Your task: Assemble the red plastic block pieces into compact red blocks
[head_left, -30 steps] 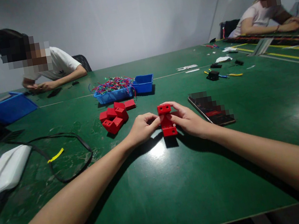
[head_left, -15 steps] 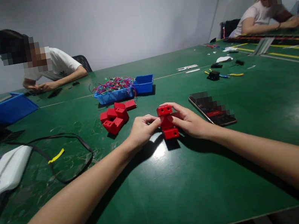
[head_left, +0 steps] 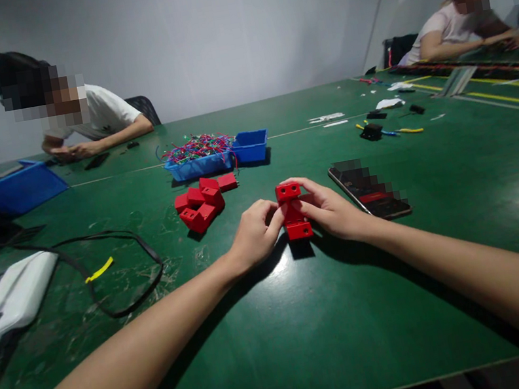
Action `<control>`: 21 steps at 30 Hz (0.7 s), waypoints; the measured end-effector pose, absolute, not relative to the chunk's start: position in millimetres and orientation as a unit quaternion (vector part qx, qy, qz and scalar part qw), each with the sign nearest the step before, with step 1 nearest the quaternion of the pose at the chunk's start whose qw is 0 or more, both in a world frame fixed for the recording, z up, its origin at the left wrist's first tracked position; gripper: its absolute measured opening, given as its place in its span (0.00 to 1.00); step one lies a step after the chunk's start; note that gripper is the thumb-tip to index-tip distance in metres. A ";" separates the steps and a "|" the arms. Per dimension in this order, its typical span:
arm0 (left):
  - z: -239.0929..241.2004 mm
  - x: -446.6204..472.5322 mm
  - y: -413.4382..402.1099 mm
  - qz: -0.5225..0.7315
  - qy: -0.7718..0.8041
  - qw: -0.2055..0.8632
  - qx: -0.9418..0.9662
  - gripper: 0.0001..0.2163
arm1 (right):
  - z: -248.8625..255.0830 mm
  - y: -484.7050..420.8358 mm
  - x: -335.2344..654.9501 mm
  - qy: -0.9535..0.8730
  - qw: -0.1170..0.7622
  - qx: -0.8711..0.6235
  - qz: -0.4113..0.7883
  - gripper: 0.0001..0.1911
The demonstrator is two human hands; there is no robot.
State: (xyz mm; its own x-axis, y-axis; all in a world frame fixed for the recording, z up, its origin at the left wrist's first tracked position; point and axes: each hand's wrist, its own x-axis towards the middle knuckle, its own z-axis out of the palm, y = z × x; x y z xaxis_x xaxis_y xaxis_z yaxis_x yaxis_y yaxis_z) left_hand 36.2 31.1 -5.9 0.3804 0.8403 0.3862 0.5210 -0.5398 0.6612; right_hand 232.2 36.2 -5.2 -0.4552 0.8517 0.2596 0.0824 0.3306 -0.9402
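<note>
A red plastic block assembly stands upright on the green table, with two small holes in its top piece. My left hand curls against its left side, fingertips pressed to the middle of the block. My right hand wraps it from the right, fingers over the top piece. Both hands are closed on it. A pile of several loose red blocks lies just beyond my left hand.
A blue tray of coloured wires and a smaller blue bin stand behind the pile. A phone lies right of my right hand. A black cable and a white device lie at left. Two other people work at the far edges.
My left hand has closed in tighter against the red block assembly. The assembly and my right hand have barely shifted.
</note>
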 end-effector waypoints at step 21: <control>-6.0 35.0 33.3 0.347 0.423 0.272 0.792 0.11 | -1.2 33.1 232.5 -0.711 0.397 -0.348 0.465 0.20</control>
